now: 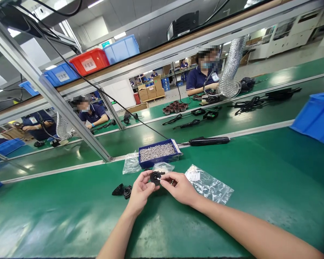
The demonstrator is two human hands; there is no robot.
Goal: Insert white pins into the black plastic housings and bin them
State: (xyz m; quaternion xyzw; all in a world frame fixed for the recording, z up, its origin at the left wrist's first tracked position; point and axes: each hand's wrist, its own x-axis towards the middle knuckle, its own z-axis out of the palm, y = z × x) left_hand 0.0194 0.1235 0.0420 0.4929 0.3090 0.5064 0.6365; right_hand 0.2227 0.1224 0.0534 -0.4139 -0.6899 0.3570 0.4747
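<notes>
My left hand (pixel 140 191) and my right hand (pixel 179 187) meet over the green table, and both pinch a small round black plastic part (pixel 155 177) with a pale spot at its centre. Just beyond the hands stands a small blue tray (pixel 160 160) full of silvery screws. Two black parts (pixel 122 190) lie on the table left of my left hand. A clear plastic bag (pixel 209 185) with small white pieces lies right of my right hand. A black electric screwdriver (pixel 208 141) rests beyond the tray.
Small clear bags (pixel 131 163) lie beside the tray. A large blue bin (pixel 317 117) stands at the right. A slanted metal post (pixel 70 115) rises at the left. Across the conveyor (pixel 178 129) other people sit working, with black cables and parts.
</notes>
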